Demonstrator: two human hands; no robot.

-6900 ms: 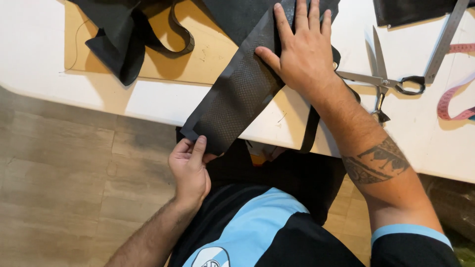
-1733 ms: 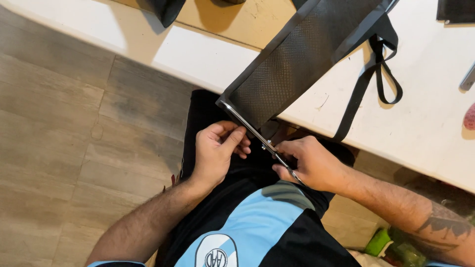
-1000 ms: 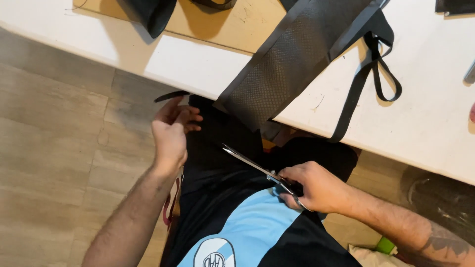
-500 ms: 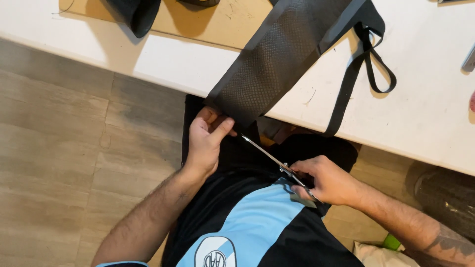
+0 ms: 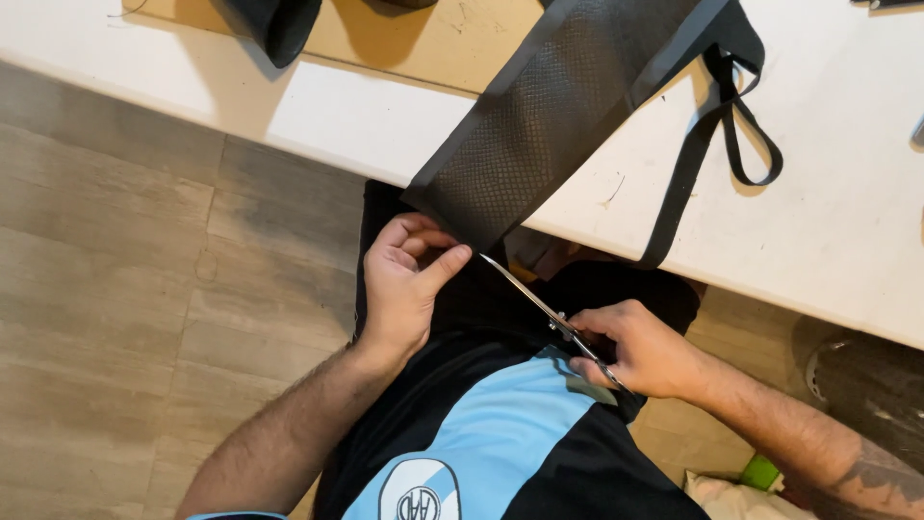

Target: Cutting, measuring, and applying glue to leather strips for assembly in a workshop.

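- Head view looks down on a person's lap at the edge of a white table (image 5: 828, 241)
- Black mesh fabric (image 5: 549, 135) lies across the table and hangs over its near edge, its lower end just above the lap
- Left hand (image 5: 404, 289) pinches the fabric's hanging lower corner, thumb closed against the fingers on the cloth
- Right hand (image 5: 640, 351) is wrapped tight around the handles of the scissors (image 5: 539, 303)
- Scissors point up and left, their tips touching the fabric's lower edge beside the left thumb; the blades look nearly together, though whether cloth sits between them cannot be told
- Black strap (image 5: 712, 125) runs off the fabric's upper end, loops on the table and drops over the edge
- Brown board (image 5: 433, 39) lies on the table under the fabric's far part, with another dark cloth (image 5: 274, 24) at its left end
- Wood-look floor (image 5: 125, 289) shows on the left
- Person wears a black and light-blue shirt (image 5: 481, 433)
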